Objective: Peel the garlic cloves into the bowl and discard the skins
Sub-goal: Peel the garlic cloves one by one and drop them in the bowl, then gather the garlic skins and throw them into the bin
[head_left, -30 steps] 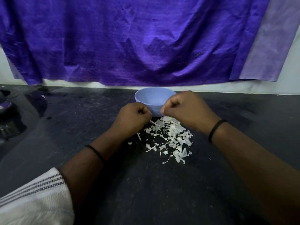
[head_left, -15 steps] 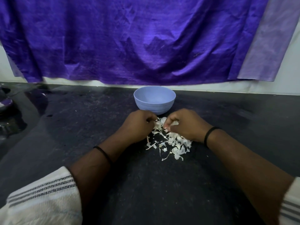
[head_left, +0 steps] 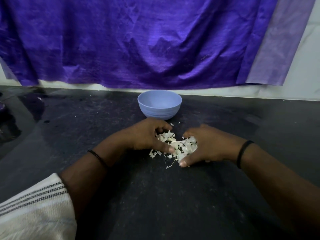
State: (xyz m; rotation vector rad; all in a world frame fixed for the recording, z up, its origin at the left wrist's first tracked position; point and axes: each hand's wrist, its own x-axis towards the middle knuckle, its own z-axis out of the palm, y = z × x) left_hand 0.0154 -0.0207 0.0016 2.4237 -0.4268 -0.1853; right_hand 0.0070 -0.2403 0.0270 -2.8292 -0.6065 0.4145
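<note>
Left hand (head_left: 147,135) and right hand (head_left: 206,146) cupped inward, fingers curled.

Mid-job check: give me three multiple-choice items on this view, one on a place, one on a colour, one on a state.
1. Where does the bowl stand?
A. beyond the garlic skins
B. left of the left hand
C. on the skins

2. What colour is the bowl?
A. white
B. pale blue
C. black

3. What are both hands doing?
A. resting flat apart
B. lifting the bowl
C. cupped around the skin pile

Answers: 1 A, it sits between the pile and the purple cloth; 2 B, its wall is pale blue; 3 C, the left hand and right hand flank the pile on the counter.
</note>
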